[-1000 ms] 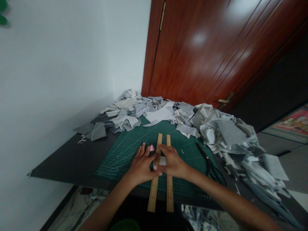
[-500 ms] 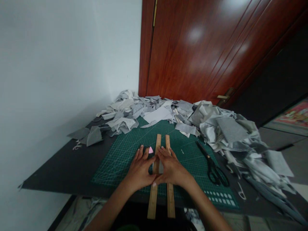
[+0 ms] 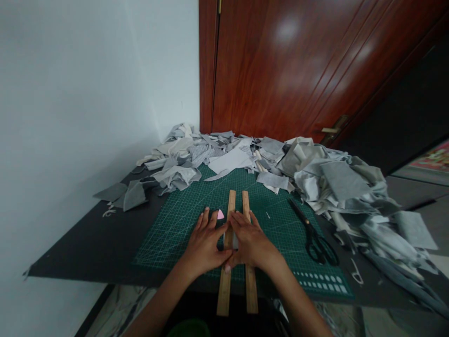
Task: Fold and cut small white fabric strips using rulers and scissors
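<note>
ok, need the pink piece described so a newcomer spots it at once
Find the green gridded mat on the black table. Two wooden rulers extend over its near edge; just left of the left one, by the left hand, is a small triangle. Its pink stands out from tan wood and green mat.

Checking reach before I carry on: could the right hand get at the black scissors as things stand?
Probably yes: the black scissors lie right of the right hand on the green mat, nothing seen covering them. It would just have to leave the wooden rulers first.
</note>
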Action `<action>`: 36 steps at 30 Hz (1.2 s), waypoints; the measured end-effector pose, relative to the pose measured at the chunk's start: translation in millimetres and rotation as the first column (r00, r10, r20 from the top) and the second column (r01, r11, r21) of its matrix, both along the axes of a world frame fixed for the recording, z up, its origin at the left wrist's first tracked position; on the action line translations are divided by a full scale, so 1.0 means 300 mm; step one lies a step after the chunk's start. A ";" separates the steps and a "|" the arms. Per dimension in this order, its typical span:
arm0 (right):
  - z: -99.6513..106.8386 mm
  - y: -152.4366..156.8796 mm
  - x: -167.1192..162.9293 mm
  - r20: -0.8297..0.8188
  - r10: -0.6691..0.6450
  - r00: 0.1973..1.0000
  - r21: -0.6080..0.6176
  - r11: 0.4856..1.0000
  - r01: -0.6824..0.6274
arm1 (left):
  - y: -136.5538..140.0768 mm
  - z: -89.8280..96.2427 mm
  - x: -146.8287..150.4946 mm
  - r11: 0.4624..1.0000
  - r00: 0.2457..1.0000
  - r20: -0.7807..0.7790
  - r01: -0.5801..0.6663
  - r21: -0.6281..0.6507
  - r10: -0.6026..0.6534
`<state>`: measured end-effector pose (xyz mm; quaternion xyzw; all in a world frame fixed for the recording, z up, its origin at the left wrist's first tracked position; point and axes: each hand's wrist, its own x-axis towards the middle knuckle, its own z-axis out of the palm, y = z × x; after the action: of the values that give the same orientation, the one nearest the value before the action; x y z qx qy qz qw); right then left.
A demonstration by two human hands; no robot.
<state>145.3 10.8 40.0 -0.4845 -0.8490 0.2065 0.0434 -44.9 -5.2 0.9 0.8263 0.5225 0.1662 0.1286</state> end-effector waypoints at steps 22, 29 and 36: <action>-0.007 -0.008 -0.003 0.025 -0.025 0.999 -0.021 0.999 0.025 | 0.062 -0.066 -0.009 0.971 0.891 0.441 -0.190 0.146 0.108; 0.001 -0.010 -0.007 0.062 -0.022 0.998 -0.041 0.999 0.025 | 0.063 -0.052 -0.018 0.980 0.963 0.263 -0.110 0.165 0.063; 0.009 -0.013 -0.007 0.053 -0.019 0.998 -0.055 0.998 0.022 | 0.077 0.003 0.014 0.965 0.963 0.129 -0.247 0.085 0.236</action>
<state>143.2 6.9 42.6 -0.4996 -0.8387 0.2167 0.0097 -40.8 17.9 1.9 0.7505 0.6019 0.2553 0.0961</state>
